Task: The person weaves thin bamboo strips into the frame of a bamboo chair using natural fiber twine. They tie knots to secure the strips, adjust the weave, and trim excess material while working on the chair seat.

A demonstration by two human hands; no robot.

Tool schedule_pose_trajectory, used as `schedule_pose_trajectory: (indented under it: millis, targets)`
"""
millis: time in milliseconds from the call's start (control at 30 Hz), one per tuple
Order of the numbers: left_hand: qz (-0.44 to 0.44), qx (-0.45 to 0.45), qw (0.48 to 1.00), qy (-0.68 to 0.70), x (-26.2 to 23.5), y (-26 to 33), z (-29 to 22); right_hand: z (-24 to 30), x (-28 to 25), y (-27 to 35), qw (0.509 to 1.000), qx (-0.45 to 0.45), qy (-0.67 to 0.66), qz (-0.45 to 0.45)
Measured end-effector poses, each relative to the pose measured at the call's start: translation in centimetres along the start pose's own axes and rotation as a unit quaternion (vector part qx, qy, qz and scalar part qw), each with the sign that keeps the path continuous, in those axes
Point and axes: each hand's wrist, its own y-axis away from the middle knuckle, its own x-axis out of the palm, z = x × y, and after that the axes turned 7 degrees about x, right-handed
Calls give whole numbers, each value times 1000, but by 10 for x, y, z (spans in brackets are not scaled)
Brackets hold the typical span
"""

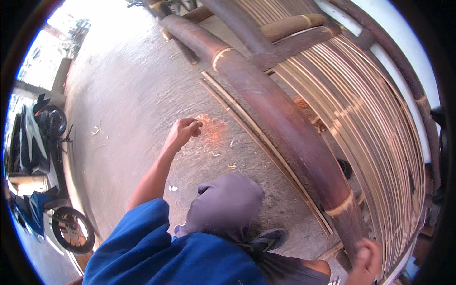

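Observation:
My left hand [185,131] is stretched out over the floor, its fingers curled into a pinch. What sits between the fingertips, if anything, is too small to make out. Just beyond it, orange-brown shavings [213,130] lie in a loose pile on the concrete. At the lower right, my right hand [365,264] is beside the near end of a thick brown bamboo pole [285,111]. Motion smears its fingers, and whether it touches the pole is unclear. The pole forms the front edge of a bamboo bench with a slatted seat [365,109].
Two long thin bamboo strips [266,147] lie on the floor alongside the bench. Small chips and a white scrap [173,188] are scattered on the concrete floor [118,109]. Motorbikes [71,229] stand at the left. My bent knee [223,202] is below the shavings.

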Motion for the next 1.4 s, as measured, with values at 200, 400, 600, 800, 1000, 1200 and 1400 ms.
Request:
schedule_pose_trajectory:
  millis: [200, 400, 600, 800, 1000, 1200, 1400]
  targets:
    - [75, 80, 984, 141, 29, 31, -75, 118, 106, -71, 923, -104, -185, 320]
    - [142, 12, 926, 351, 79, 67, -112, 157, 243, -93, 916, -136, -278, 253]
    - [143, -43, 895, 421, 103, 73, -117, 161, 279, -90, 919, -102, -292, 245]
    - [78, -49, 869, 487, 114, 60, -101, 153, 242, -95, 927, -186, -254, 201]
    - [-102, -107, 806, 574, 103, -7, -48, 169, 181, -101, 828, -67, -423, 363]
    - [-219, -107, 745, 621, 51, -82, 31, 117, 66, -88, 926, -57, -279, 247]
    - [-300, -138, 730, 598, 13, -104, 74, -39, -92, -104, 903, 93, -371, -193]
